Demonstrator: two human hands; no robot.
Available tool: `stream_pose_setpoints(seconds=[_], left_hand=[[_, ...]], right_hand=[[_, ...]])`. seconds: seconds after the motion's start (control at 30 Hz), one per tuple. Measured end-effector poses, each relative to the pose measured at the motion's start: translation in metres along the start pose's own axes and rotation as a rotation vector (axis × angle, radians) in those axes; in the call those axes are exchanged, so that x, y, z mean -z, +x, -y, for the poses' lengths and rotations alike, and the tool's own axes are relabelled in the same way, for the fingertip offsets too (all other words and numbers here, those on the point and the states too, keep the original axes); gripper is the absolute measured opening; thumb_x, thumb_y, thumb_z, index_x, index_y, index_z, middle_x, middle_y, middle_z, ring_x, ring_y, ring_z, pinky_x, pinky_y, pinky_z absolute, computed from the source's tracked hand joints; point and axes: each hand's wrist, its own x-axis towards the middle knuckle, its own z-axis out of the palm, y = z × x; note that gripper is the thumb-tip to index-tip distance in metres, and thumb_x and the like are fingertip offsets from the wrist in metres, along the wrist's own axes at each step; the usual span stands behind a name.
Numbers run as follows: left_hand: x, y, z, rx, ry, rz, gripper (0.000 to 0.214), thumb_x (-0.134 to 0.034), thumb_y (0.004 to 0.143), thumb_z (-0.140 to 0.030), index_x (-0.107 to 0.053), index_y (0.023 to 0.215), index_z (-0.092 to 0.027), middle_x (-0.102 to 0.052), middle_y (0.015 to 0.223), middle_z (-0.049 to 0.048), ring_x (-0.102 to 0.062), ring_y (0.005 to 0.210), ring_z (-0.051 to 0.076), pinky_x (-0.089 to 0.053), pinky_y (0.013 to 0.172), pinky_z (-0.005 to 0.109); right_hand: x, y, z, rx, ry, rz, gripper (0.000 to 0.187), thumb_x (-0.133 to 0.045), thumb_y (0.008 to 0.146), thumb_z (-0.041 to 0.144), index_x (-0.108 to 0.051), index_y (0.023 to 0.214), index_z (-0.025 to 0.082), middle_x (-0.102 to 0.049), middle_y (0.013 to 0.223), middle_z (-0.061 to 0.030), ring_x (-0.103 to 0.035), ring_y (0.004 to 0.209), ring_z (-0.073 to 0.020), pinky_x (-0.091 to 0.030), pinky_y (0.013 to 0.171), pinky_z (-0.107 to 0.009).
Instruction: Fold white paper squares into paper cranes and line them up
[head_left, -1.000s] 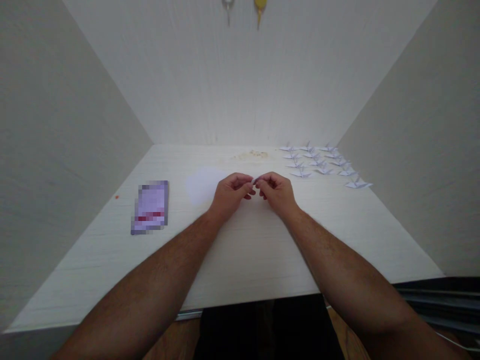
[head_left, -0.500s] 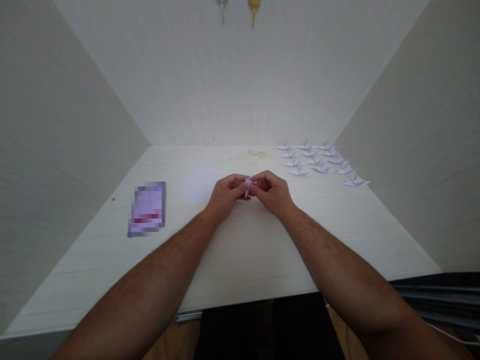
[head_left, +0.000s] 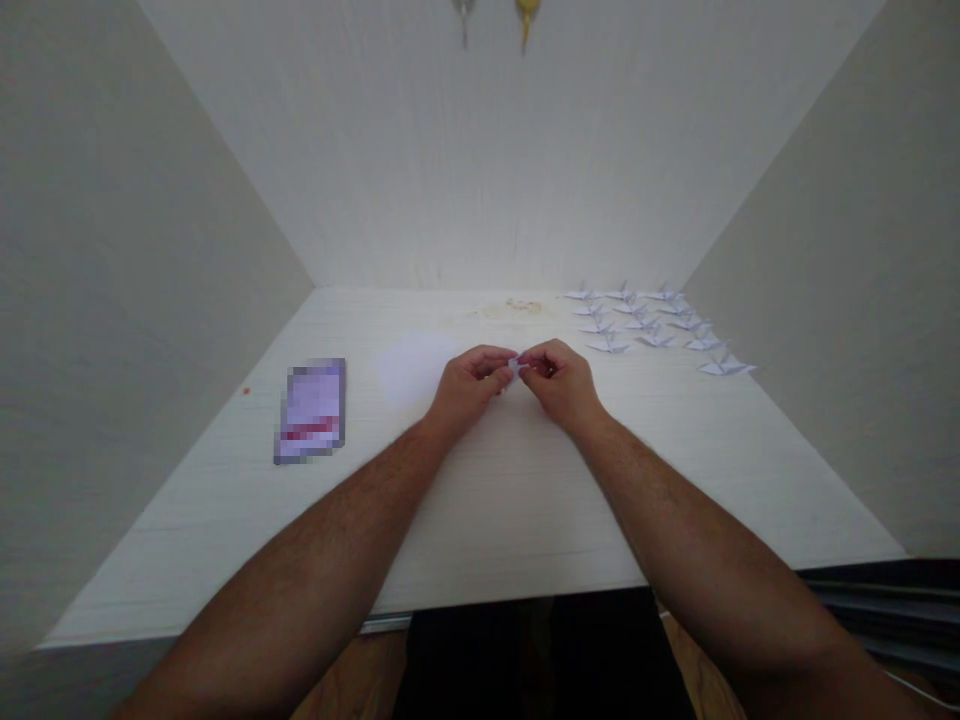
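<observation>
A small folded piece of white paper (head_left: pixel 514 368) is pinched between my two hands, above the middle of the table. My left hand (head_left: pixel 474 383) grips its left side with thumb and fingers. From the right, my right hand (head_left: pixel 559 382) pinches the other side. Fingers cover most of the paper, so its exact shape is hidden. Just left of my left hand lies a pale stack of white paper sheets (head_left: pixel 412 368). Several folded white paper cranes (head_left: pixel 651 335) stand in rows at the back right of the table.
A phone-like flat object (head_left: pixel 313 410), blurred out, lies on the left of the white table (head_left: pixel 517 520). A small orange bit (head_left: pixel 246 391) is near the left wall. Brownish crumbs or stains (head_left: pixel 523 306) mark the back. Walls enclose three sides.
The whole view has shifted slightly, so things appear farther right. Both hands still hold the paper, which has turned a little and shows less between the fingers.
</observation>
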Motion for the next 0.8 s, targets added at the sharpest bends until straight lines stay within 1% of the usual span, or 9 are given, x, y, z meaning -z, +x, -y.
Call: stream_pose_setpoints(seconds=[0.1,0.23,0.33,0.47,0.6,0.73,0.8], left_hand=[[-0.0007,-0.0004,-0.0014,-0.004,0.005,0.005,0.029,-0.078,0.071,-0.029,-0.072,0.097,-0.018,-0.072,0.077,0.0004,-0.058,0.060,0.008,-0.046,0.055,0.021],[-0.0017,-0.0004,-0.0016,0.003,-0.038,0.012,0.030,-0.078,0.069,-0.029,-0.070,0.096,-0.017,-0.072,0.078,0.0010,-0.060,0.062,0.009,-0.050,0.056,0.023],[-0.0022,-0.0004,-0.0015,0.019,-0.051,0.010,0.031,-0.079,0.069,-0.030,-0.069,0.094,-0.016,-0.072,0.080,0.0020,-0.062,0.065,0.011,-0.053,0.057,0.024],[-0.0028,-0.0008,-0.0016,0.031,-0.068,0.006,0.032,-0.080,0.068,-0.031,-0.067,0.093,-0.016,-0.072,0.083,0.0029,-0.064,0.068,0.012,-0.055,0.057,0.025],[-0.0034,-0.0013,-0.0021,0.039,-0.078,0.016,0.034,-0.081,0.068,-0.033,-0.066,0.094,-0.016,-0.072,0.084,0.0035,-0.065,0.070,0.013,-0.056,0.058,0.025],[-0.0039,-0.0014,-0.0031,0.056,-0.063,0.012,0.034,-0.080,0.068,-0.034,-0.066,0.093,-0.016,-0.071,0.084,0.0035,-0.065,0.070,0.013,-0.057,0.059,0.026],[-0.0040,-0.0013,-0.0034,0.059,-0.062,0.013,0.034,-0.080,0.068,-0.034,-0.066,0.093,-0.016,-0.071,0.083,0.0034,-0.065,0.070,0.013,-0.057,0.059,0.026]], right_hand=[[0.0013,0.0005,0.0005,0.002,0.003,0.015,0.013,-0.065,0.075,0.013,-0.071,0.083,0.021,-0.058,0.075,0.0012,-0.050,0.064,-0.0113,-0.043,0.063,-0.028],[0.0020,0.0003,0.0023,-0.009,0.043,0.026,0.012,-0.066,0.074,0.011,-0.069,0.079,0.021,-0.056,0.075,0.0022,-0.048,0.063,-0.0102,-0.041,0.061,-0.027],[0.0023,-0.0003,0.0038,0.011,0.083,0.028,0.010,-0.068,0.074,0.011,-0.067,0.076,0.021,-0.056,0.075,0.0024,-0.047,0.061,-0.0096,-0.040,0.059,-0.026],[0.0034,-0.0008,0.0063,0.095,0.110,0.039,0.013,-0.063,0.077,0.010,-0.068,0.077,0.022,-0.062,0.082,-0.0003,-0.054,0.068,-0.0115,-0.043,0.060,-0.026],[0.0048,-0.0002,0.0090,0.111,0.044,0.039,0.017,-0.060,0.078,0.009,-0.069,0.075,0.023,-0.066,0.091,-0.0020,-0.058,0.073,-0.0129,-0.045,0.062,-0.027],[0.0053,-0.0007,0.0085,0.123,0.027,0.065,0.018,-0.058,0.079,0.009,-0.069,0.077,0.024,-0.068,0.088,-0.0016,-0.061,0.079,-0.0148,-0.047,0.068,-0.029],[0.0047,-0.0016,0.0073,0.114,0.006,0.073,0.016,-0.059,0.079,0.011,-0.069,0.080,0.024,-0.068,0.084,-0.0008,-0.060,0.074,-0.0141,-0.047,0.067,-0.029]])
